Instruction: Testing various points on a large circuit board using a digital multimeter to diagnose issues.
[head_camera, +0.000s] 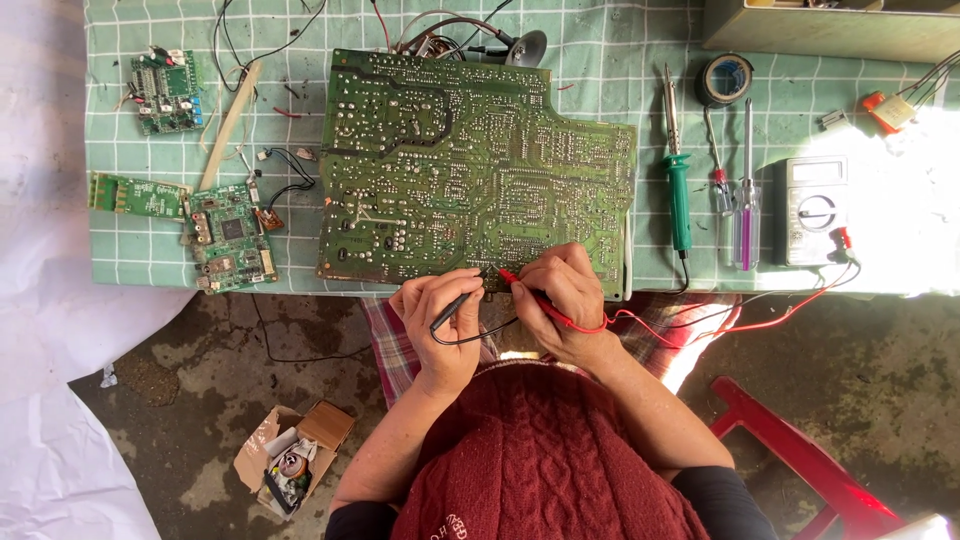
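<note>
Large green circuit board (470, 170) lay solder side up on the desk (130, 262), covered w/ a green checked cloth; near edge of the board sat right by both hands. Left hand (437, 312) was closed around a black probe (452, 308), pencil-style; right hand (562, 295) was closed around a red probe (540, 300), tip down at the board's near edge. Tips close together, contact pts too small to tell. Red lead (760, 322) ran off right to a grey multimeter (815, 210).

Handling, judged: board looked stiff, flat, light-ish for its size but fragile — solder joints & traces exposed, prob. sharp pin ends. Best held by bare edges/corners, not the face; wires (440, 30) at far edge could snag. Probes light, slim, hold on the insulated barrel.

Nearby: green-handled soldering iron (679, 195), screwdrivers (745, 205), tape roll (725, 78), small boards (230, 238) at left.
</note>
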